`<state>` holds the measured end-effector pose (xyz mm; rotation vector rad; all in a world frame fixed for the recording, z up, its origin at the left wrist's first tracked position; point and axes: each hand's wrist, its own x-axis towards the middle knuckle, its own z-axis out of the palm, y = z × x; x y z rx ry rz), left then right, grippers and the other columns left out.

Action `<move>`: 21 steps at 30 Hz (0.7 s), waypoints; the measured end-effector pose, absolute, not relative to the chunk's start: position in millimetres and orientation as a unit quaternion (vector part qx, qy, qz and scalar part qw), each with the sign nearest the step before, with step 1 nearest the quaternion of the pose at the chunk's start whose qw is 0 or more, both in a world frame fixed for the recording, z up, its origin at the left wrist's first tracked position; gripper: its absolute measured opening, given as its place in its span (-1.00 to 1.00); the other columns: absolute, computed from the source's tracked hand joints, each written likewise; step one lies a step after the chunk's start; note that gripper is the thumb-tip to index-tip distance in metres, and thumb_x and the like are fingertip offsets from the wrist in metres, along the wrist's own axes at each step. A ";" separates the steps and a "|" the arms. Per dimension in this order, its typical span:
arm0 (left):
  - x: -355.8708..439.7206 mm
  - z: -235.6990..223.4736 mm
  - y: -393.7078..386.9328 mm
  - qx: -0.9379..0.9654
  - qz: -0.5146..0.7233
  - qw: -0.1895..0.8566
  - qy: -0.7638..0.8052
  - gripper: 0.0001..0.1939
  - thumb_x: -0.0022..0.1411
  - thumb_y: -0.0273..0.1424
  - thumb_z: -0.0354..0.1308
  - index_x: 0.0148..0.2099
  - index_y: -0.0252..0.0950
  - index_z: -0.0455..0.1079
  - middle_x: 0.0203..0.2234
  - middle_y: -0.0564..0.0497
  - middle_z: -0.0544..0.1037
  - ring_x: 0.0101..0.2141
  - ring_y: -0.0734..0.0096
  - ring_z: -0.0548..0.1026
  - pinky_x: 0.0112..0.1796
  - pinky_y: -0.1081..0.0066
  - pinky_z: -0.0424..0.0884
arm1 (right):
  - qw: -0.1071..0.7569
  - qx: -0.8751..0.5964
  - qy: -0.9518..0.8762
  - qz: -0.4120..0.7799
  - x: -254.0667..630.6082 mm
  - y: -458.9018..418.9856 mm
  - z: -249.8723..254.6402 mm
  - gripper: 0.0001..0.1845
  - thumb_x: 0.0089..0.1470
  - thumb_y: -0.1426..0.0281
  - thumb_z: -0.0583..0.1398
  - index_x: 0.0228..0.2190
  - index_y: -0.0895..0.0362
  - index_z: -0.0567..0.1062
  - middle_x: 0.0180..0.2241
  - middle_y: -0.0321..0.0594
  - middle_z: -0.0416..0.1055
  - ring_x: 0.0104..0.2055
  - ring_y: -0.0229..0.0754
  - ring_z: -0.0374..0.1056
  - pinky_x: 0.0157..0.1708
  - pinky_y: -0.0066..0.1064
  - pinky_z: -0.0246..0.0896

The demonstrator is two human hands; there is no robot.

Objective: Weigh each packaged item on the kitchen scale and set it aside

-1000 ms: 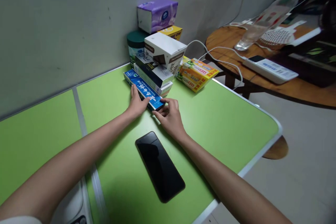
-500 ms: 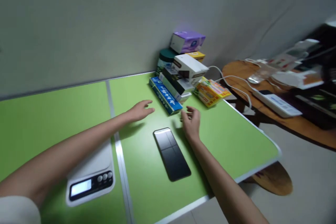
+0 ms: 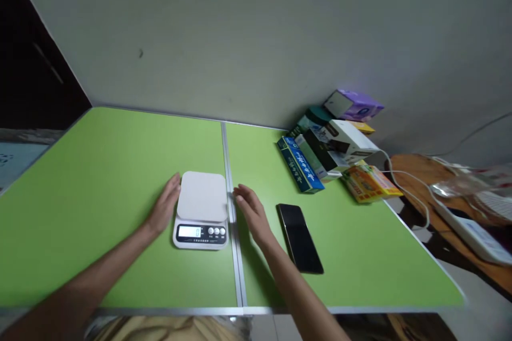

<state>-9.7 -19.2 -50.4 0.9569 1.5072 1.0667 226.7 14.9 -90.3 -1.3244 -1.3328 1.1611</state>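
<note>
A small white kitchen scale (image 3: 202,209) with a lit display sits on the green table (image 3: 100,170), just left of the centre seam. My left hand (image 3: 165,208) lies open along the scale's left side, fingers stretched toward its top edge. My right hand (image 3: 251,213) is open at the scale's right side, fingers extended and slightly apart from it. Neither hand holds anything. A black phone (image 3: 300,236) lies face up just right of my right wrist.
A blue toothpaste box (image 3: 300,163) lies beside a stack of boxes (image 3: 336,144) by the wall, topped by a purple tissue pack (image 3: 354,105). A yellow box (image 3: 370,183) lies near the table's right edge. A wooden side table (image 3: 460,208) with a power strip stands further right.
Both hands left the blue toothpaste box and moved left to either side of the scale. The view swung left, bringing the scale to the middle.
</note>
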 end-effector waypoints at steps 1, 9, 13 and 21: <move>-3.9 -59.7 -25.7 0.380 0.449 0.528 0.612 -0.41 0.40 -0.09 -0.17 0.39 -0.15 -0.01 0.36 -0.06 0.08 0.31 0.14 0.12 0.25 0.10 0.18 | 0.446 -0.535 -0.528 0.485 213.6 11.6 -95.9 -0.54 0.07 0.10 0.20 -0.03 0.03 0.43 0.04 -0.03 0.46 0.09 0.05 0.40 0.11 0.09 0.27; 5.0 -89.9 -37.1 0.365 0.511 0.535 0.565 -0.38 0.39 -0.08 -0.18 0.39 -0.20 -0.02 0.38 -0.07 0.04 0.34 0.24 0.05 0.28 0.21 0.10 | 0.497 -0.527 -0.435 0.535 193.4 -4.2 -116.9 -0.42 0.13 0.07 0.13 0.11 0.08 0.37 0.17 -0.01 0.36 0.19 -0.02 0.33 0.18 -0.02 0.22; 1.7 -82.3 -39.6 0.375 0.485 0.511 0.602 -0.44 0.38 -0.10 -0.13 0.36 -0.08 0.07 0.35 0.03 0.11 0.31 0.18 0.13 0.23 0.14 0.24 | 0.493 -0.549 -0.455 0.500 192.5 -6.3 -110.3 -0.55 0.11 0.12 0.16 -0.03 0.07 0.50 0.08 -0.09 0.46 0.15 0.00 0.35 0.19 0.04 0.17; 6.2 -69.3 -41.0 0.353 0.414 0.485 0.684 -0.29 0.23 -0.24 0.08 0.38 0.03 -0.03 0.28 0.00 0.27 0.23 -0.08 0.28 0.08 -0.10 0.43 | 0.499 -0.517 -0.427 0.549 186.2 -13.7 -94.6 -0.54 0.04 0.35 0.18 0.02 0.07 0.41 0.08 -0.09 0.42 0.13 -0.07 0.36 0.18 -0.09 0.23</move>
